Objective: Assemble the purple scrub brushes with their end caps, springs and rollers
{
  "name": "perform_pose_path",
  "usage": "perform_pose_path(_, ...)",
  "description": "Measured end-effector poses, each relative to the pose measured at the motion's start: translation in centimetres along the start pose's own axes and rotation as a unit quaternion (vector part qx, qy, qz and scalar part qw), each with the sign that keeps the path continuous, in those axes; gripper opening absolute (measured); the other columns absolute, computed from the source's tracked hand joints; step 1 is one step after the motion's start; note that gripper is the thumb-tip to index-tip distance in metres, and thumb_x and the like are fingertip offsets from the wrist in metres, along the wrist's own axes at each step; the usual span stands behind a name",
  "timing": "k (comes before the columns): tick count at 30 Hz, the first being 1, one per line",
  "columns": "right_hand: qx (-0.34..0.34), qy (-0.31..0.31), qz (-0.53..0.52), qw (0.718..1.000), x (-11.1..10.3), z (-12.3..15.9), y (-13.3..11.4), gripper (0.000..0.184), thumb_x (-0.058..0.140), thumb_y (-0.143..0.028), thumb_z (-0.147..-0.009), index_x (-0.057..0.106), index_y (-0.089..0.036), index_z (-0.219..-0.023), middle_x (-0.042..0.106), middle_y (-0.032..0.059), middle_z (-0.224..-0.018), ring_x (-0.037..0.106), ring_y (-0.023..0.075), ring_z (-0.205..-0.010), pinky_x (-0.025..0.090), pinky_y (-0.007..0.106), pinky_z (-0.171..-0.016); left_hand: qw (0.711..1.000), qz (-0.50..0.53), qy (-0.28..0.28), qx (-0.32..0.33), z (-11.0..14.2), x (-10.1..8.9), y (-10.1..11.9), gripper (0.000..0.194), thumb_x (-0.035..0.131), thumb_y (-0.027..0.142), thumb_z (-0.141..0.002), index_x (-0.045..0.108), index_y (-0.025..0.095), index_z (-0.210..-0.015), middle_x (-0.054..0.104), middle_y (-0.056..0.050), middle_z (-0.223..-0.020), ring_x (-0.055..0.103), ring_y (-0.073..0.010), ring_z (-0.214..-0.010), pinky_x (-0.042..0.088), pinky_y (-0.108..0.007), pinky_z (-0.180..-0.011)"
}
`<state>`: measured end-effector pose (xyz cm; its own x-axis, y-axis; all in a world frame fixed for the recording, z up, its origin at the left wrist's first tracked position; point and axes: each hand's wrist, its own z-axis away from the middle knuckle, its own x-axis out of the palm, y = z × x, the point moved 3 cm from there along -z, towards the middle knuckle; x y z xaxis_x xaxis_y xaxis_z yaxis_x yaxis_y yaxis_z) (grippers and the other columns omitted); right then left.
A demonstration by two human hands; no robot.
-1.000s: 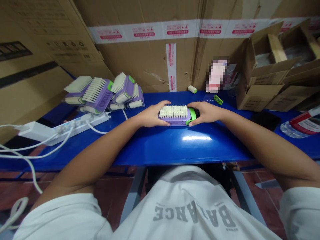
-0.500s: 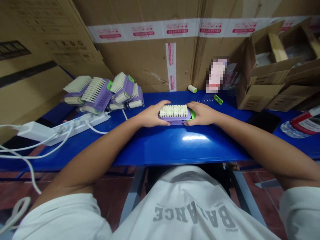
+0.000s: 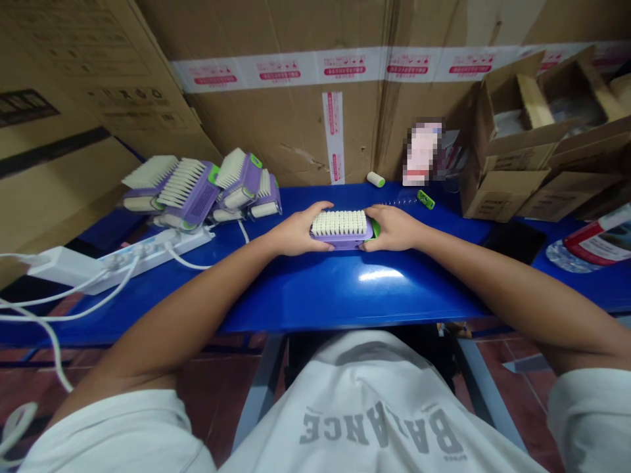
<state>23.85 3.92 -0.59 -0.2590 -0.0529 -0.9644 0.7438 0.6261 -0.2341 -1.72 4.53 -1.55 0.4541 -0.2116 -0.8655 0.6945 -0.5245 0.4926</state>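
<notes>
Counter: glossy blue counter (image 3: pixel 305 292), cardboard cartons (image 3: pixel 276 131) behind.
Brush: purple-bodied bristle brush (image 3: pixel 340 223) at 12 o'clock, bristles up.
Hands: left hand (image 3: pixel 298 231) and right hand (image 3: pixel 392 230) clamped on its opposite ends.
Handling: seems light and stiff, probably plastic; take it by the body's ends.
Nearby: spare brushes (image 3: pixel 190 192) heaped at 11 o'clock.

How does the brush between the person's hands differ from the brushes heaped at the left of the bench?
The held brush sits between the left hand and right hand; the heaped brushes lie untouched. The held brush is level; the heaped ones tilt against each other. All have white bristles and purple bodies with green.
</notes>
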Motion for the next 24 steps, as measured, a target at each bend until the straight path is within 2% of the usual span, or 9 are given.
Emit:
perform_pose_path(5, 0.015, 0.005, 0.003, 1.000, 0.0, 0.0, -0.2, 0.063, 0.082, -0.061, -0.072, 0.072, -0.013, -0.110, 0.077, 0.0191, -0.109, 0.072, 0.0373, -0.099, 0.056, 0.045, -0.087, 1.000, -0.001, 0.004, -0.007, 0.1, 0.2, 0.3, 0.111, 0.088, 0.056, -0.073, 0.037, 0.026, -0.166, 0.061, -0.015, -0.159, 0.063, -0.0403, -0.141, 0.050, -0.053, -0.118)
perform_pose_path(9, 0.026, 0.009, 0.007, 1.000, 0.2, 0.0, -0.2, 0.062, 0.083, -0.060, -0.071, 0.071, -0.013, -0.111, 0.076, 0.0193, -0.109, 0.072, 0.0375, -0.099, 0.056, 0.044, -0.087, 1.000, -0.002, 0.011, -0.010, 0.1, 0.2, 0.6, 0.112, 0.088, 0.056, -0.072, 0.037, 0.023, -0.166, 0.059, -0.017, -0.160, 0.059, -0.0422, -0.147, 0.049, -0.053, -0.120)
perform_pose_path(17, 0.032, 0.010, -0.013, 0.999, 0.4, -0.1, 0.0, 0.070, 0.085, -0.061, -0.071, 0.071, -0.013, -0.119, 0.075, 0.0210, -0.117, 0.072, 0.0413, -0.109, 0.058, 0.051, -0.097, 1.000, -0.002, 0.015, 0.002, -0.1, 0.4, 0.3, 0.111, 0.088, 0.058, -0.072, 0.038, 0.026, -0.166, 0.059, -0.017, -0.162, 0.057, -0.0428, -0.150, 0.048, -0.054, -0.121)
perform_pose_path(21, 0.012, -0.004, -0.056, 0.998, 0.0, 0.1, 0.9, 0.087, 0.092, -0.063, -0.067, 0.069, -0.013, -0.134, 0.074, 0.0235, -0.134, 0.071, 0.0452, -0.125, 0.057, 0.058, -0.108, 1.000, 0.003, 0.006, 0.013, 0.0, 0.3, 0.1, 0.113, 0.089, 0.060, -0.072, 0.038, 0.026, -0.167, 0.056, -0.017, -0.165, 0.056, -0.0423, -0.151, 0.047, -0.054, -0.123)
perform_pose_path(24, -0.009, -0.027, -0.122, 0.992, -0.8, 0.6, 2.5, 0.104, 0.097, -0.060, -0.062, 0.063, -0.016, -0.149, 0.072, 0.0207, -0.145, 0.071, 0.0410, -0.128, 0.058, 0.056, -0.110, 1.000, 0.014, 0.000, 0.026, 0.1, -0.1, -0.4, 0.119, 0.090, 0.065, -0.069, 0.036, 0.026, -0.168, 0.050, -0.017, -0.170, 0.053, -0.0418, -0.154, 0.043, -0.053, -0.128)
